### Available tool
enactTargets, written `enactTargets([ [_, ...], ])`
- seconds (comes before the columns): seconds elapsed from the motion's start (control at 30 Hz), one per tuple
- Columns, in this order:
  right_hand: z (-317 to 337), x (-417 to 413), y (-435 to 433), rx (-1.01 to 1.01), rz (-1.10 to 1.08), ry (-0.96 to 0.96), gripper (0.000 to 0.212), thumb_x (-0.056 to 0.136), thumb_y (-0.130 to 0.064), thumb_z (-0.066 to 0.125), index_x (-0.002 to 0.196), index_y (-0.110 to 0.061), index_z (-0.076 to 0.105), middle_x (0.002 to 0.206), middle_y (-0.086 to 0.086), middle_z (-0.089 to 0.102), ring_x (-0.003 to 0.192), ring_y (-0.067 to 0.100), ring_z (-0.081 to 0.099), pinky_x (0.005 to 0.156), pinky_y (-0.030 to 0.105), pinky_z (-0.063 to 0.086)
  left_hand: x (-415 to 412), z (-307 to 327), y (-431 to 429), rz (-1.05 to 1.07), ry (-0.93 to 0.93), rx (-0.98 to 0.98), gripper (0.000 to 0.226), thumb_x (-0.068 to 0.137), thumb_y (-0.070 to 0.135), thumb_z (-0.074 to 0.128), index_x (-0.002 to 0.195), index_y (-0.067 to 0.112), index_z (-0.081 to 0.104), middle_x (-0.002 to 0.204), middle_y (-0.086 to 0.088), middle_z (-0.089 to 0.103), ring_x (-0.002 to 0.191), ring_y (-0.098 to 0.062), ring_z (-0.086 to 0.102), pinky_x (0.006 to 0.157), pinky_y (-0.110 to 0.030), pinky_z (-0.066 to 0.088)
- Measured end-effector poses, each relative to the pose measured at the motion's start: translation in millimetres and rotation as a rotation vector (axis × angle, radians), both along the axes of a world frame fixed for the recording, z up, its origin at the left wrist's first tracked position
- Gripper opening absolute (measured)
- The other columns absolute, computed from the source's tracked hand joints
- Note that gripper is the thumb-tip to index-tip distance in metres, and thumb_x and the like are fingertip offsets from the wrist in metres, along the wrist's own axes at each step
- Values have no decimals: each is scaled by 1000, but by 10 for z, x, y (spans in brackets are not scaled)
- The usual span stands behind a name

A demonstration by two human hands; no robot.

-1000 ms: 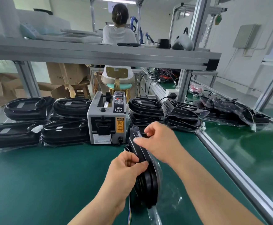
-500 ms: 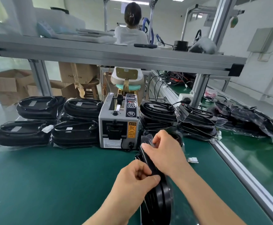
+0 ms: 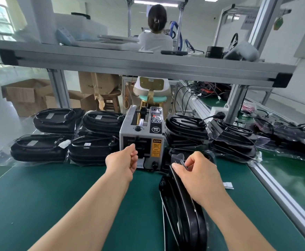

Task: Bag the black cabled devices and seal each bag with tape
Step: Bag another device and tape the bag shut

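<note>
Bagged black device [image 3: 188, 225] is pinched by the right hand [image 3: 198, 178]; left hand [image 3: 120, 162] is curled at the tape dispenser [image 3: 144, 132], perhaps gripping tape

"CAUTION" on label [image 3: 156, 148] of tape dispenser [image 3: 141, 132]; "75x3…CM" on cardboard box [image 3: 95, 84]

bagged devices [image 3: 93, 147] flank the tape dispenser [image 3: 141, 140].
</note>
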State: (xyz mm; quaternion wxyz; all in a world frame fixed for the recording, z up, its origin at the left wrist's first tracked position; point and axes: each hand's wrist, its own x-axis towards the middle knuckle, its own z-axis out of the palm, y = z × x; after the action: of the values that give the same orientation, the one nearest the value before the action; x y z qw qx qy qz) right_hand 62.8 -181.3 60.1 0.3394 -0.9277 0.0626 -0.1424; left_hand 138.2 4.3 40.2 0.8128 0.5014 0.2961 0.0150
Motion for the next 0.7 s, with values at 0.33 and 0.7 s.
enactTargets([
  [0.33,-39,-32,68,51,-1,-18,32,86,-50,66,79,-24,50,69,-7,61,63,10,58,58,28,46,80,106,-143,143,5,-111,18,85,5,69,73,9,56,45,2,59,35,-5,51,40,-19,40],
  [0.7,-36,-19,74,96,50,10,21,95,-29,48,76,-23,47,74,-6,57,71,16,54,64,35,39,-750,187,-188,-654,-369,113,20,79,26,76,60,23,69,59,4,52,45,-7,41,48,-18,41],
])
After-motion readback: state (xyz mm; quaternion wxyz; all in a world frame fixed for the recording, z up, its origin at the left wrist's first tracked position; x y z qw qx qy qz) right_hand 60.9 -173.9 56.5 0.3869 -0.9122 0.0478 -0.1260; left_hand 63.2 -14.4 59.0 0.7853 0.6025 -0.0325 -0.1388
